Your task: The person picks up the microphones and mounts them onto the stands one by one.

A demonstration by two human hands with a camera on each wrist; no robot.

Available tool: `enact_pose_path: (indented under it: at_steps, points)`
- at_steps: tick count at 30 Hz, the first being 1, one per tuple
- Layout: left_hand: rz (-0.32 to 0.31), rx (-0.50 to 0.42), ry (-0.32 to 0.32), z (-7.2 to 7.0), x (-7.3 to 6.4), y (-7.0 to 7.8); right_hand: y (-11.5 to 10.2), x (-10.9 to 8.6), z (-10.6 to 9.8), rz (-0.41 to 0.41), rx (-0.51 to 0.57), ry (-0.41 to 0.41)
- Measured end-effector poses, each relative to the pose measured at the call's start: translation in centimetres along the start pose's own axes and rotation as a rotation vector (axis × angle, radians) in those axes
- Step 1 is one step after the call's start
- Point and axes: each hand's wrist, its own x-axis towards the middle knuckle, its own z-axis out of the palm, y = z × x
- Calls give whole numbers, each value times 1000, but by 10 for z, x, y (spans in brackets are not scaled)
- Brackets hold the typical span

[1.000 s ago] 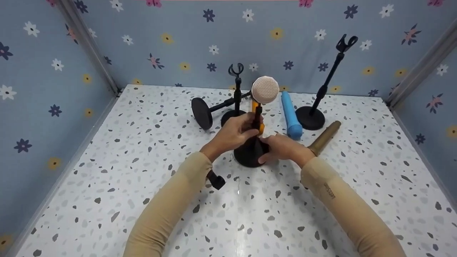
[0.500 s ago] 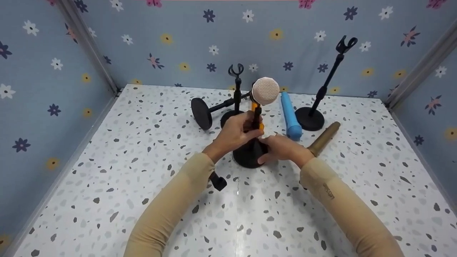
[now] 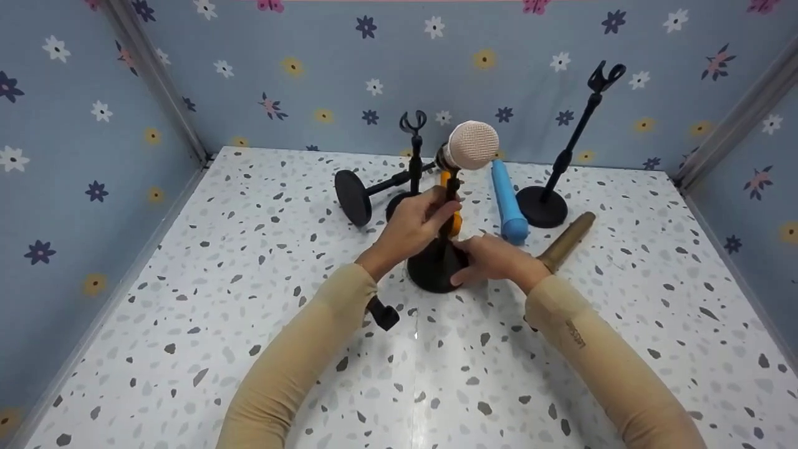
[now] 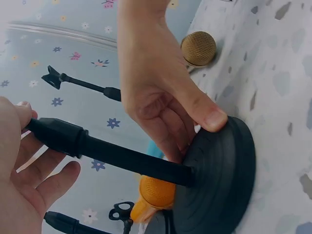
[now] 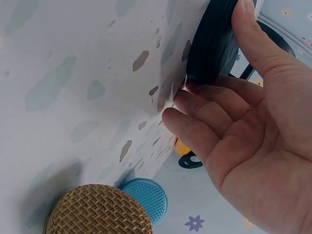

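Note:
A microphone with a pale pink mesh head (image 3: pixel 474 144) sits at the top of a black desk stand, its head tilted towards the right. My left hand (image 3: pixel 408 227) pinches the upper part of the stand's pole (image 4: pixel 131 158) between thumb and fingers. Low down, my right hand (image 3: pixel 499 257) grips the edge of the round base (image 3: pixel 427 271). In the right wrist view, the thumb lies over the base (image 5: pixel 209 48), with fingers at its rim. The base rests on the speckled table. An orange microphone (image 4: pixel 157 191) lies behind the stand, partly hidden.
Upright stands hold up empty clips at back centre (image 3: pixel 416 168) and back right (image 3: pixel 542 206). Another stand (image 3: pixel 352 198) lies on its side. Blue (image 3: pixel 508 199) and gold (image 3: pixel 570 240) microphones lie at right. A black clip end (image 3: pixel 383 315) shows beside the left sleeve. Patterned walls enclose the table.
My left hand has shifted slightly upward along the pole, and the pale pink microphone head now stands higher and a little further right. My right hand stays on the base.

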Motion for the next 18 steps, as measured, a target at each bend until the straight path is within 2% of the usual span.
enact_pose_path:
  at_steps: [9,18]
  points:
    - [-51,-30,-13,-4,5,10,0,1,0,32,30,-7]
    - [-45,-43,-20,-8,9,17,-1,1,0,35,30,-10]
